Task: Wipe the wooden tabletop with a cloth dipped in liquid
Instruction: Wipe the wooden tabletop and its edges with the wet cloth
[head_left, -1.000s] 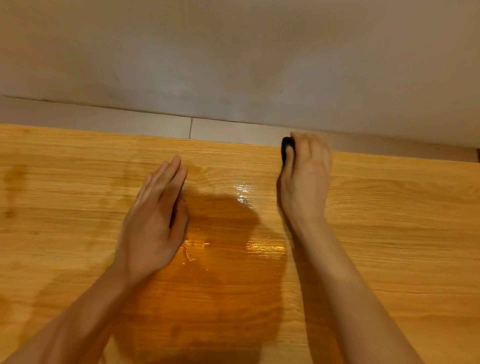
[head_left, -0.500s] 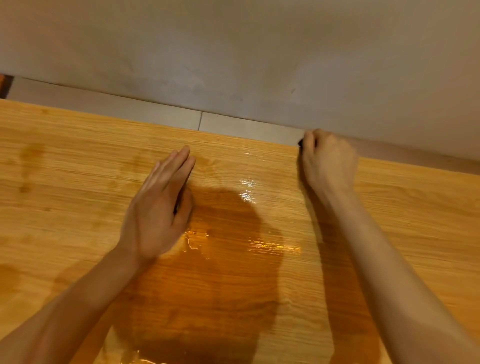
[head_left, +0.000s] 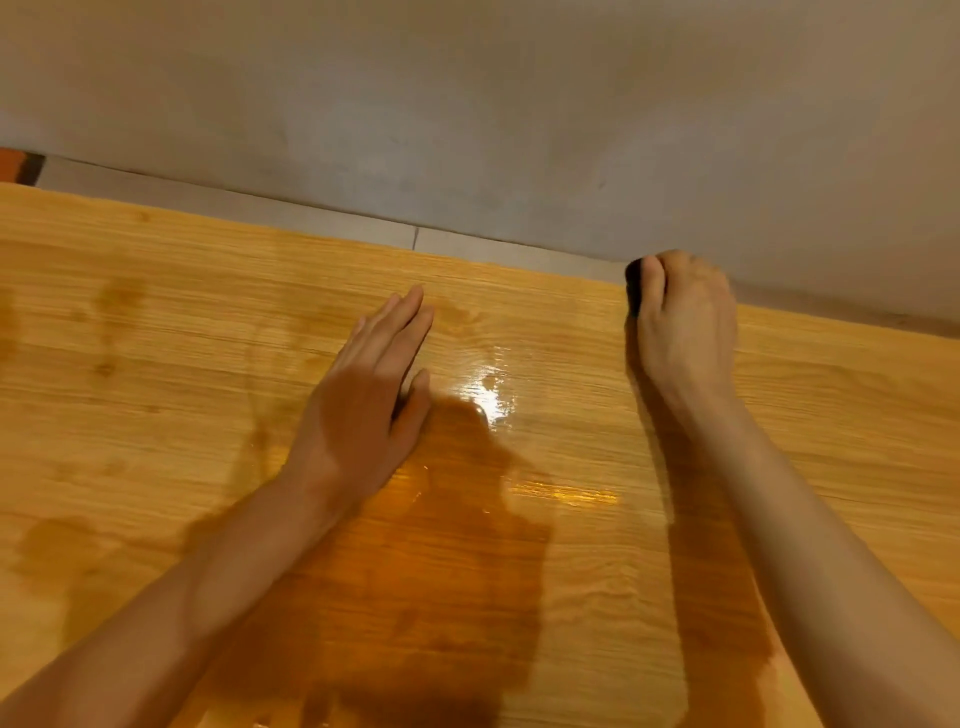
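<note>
The wooden tabletop (head_left: 156, 322) fills the lower view, its grain light orange with wet, glossy patches in the middle. My right hand (head_left: 685, 327) is closed around a small dark cloth (head_left: 632, 285), pressing it on the table at the far edge; only a bit of the cloth shows past my thumb. My left hand (head_left: 363, 410) lies flat on the table with straight fingers, to the left of the shiny wet patch, holding nothing.
A grey wall (head_left: 467, 104) rises just behind the table, with a pale tiled strip (head_left: 311, 218) along its foot. Damp darker stains (head_left: 57, 545) mark the left part of the tabletop. A shadow covers the near centre.
My right hand has slid the cloth to the right along the far edge of the table. My left hand has stayed flat in about the same spot.
</note>
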